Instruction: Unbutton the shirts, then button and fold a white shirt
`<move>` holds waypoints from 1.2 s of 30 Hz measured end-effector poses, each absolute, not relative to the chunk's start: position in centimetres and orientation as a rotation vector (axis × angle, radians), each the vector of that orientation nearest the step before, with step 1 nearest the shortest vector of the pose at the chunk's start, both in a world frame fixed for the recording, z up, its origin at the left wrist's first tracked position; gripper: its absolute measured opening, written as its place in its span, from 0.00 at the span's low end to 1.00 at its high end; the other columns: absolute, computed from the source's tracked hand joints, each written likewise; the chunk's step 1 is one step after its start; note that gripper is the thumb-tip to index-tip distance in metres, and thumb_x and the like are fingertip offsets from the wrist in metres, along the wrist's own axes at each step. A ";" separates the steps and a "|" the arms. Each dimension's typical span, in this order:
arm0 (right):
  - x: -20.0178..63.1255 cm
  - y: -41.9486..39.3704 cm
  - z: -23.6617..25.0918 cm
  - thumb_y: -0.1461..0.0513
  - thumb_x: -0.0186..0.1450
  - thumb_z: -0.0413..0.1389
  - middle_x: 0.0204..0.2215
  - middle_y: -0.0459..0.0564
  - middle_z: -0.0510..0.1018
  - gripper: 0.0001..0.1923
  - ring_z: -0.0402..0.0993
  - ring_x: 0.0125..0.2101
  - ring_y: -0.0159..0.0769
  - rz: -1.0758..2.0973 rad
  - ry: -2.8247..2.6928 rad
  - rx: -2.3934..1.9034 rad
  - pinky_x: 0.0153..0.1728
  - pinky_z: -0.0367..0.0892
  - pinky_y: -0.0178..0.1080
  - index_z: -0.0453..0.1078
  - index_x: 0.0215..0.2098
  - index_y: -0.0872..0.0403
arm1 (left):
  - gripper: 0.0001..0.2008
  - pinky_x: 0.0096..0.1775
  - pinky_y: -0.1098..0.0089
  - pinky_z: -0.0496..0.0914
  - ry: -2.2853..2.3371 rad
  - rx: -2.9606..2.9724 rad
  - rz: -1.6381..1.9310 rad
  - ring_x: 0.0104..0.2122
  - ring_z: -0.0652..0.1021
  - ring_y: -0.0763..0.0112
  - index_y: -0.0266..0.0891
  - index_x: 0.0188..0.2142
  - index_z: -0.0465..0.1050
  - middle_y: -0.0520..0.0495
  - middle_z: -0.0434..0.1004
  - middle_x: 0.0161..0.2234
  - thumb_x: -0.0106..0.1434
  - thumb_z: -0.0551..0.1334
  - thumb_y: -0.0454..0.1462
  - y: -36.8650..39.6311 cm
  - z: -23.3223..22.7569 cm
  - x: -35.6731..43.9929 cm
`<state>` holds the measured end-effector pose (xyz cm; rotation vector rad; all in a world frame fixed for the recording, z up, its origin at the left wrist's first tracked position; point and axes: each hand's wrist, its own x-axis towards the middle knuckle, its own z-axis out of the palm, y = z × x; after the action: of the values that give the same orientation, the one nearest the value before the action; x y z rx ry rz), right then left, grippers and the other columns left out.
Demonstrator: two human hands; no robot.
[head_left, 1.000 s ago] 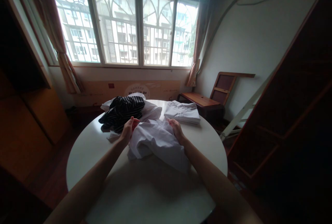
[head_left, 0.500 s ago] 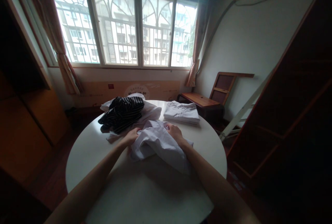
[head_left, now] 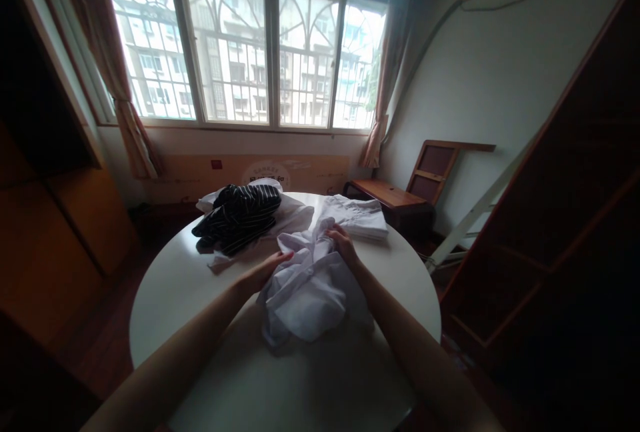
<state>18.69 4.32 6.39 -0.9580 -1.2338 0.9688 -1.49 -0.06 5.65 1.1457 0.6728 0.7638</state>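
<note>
A crumpled white garment (head_left: 306,285) lies on the round white table (head_left: 200,299) in front of me. My right hand (head_left: 341,243) grips its upper part and lifts a bunch of cloth. My left hand (head_left: 267,269) lies flat against the garment's left edge, fingers stretched out. Behind them a black striped garment (head_left: 239,214) rests on a loose white pile (head_left: 293,213). A folded white stack (head_left: 359,217) sits at the far right of the table.
A wooden folding chair (head_left: 413,185) stands to the right behind the table. A wide barred window (head_left: 250,52) with curtains fills the far wall. Dark wooden furniture rises at the right (head_left: 575,219) and a cabinet at the left (head_left: 55,232).
My right hand has pulled the white garment up and bunched it toward the middle. My left hand has opened and slid to the garment's left edge. The cloth has gathered closer to me.
</note>
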 end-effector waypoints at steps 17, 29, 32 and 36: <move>24.0 4.8 7.8 0.57 0.53 0.47 0.24 0.46 0.67 0.12 0.62 0.25 0.31 0.226 -0.726 -1.161 0.26 0.58 0.34 0.63 0.31 0.56 | 0.16 0.38 0.68 0.66 1.673 1.258 1.818 0.35 0.70 0.67 0.37 0.41 0.62 0.48 0.68 0.34 0.54 0.55 0.43 3.8 6.8 -6.2; 21.7 4.1 7.0 0.64 0.54 0.46 0.40 0.53 0.70 0.14 0.65 0.41 0.38 -0.019 -1.167 -1.244 0.43 0.59 0.41 0.61 0.39 0.56 | 0.16 0.45 0.65 0.64 1.135 2.234 1.317 0.40 0.72 0.65 0.39 0.42 0.66 0.45 0.72 0.40 0.53 0.59 0.40 1.6 5.3 -2.1; 20.4 3.6 6.4 0.67 0.55 0.45 0.33 0.52 0.72 0.12 0.68 0.35 0.36 0.079 -1.510 -1.221 0.39 0.62 0.39 0.64 0.36 0.56 | 0.28 0.47 0.64 0.62 0.861 2.370 0.985 0.44 0.70 0.62 0.41 0.49 0.63 0.43 0.71 0.46 0.48 0.64 0.42 0.1 4.4 -0.4; 19.4 3.8 4.9 0.67 0.54 0.49 0.39 0.52 0.72 0.16 0.68 0.36 0.35 0.126 -1.886 -1.309 0.39 0.63 0.38 0.65 0.41 0.55 | 0.27 0.47 0.64 0.61 0.694 2.506 0.714 0.44 0.70 0.59 0.42 0.48 0.66 0.43 0.71 0.45 0.46 0.65 0.42 -1.2 3.3 1.1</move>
<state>19.44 3.81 4.94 -1.3090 -1.8860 0.1260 1.06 -1.19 3.27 2.5063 0.6945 0.7143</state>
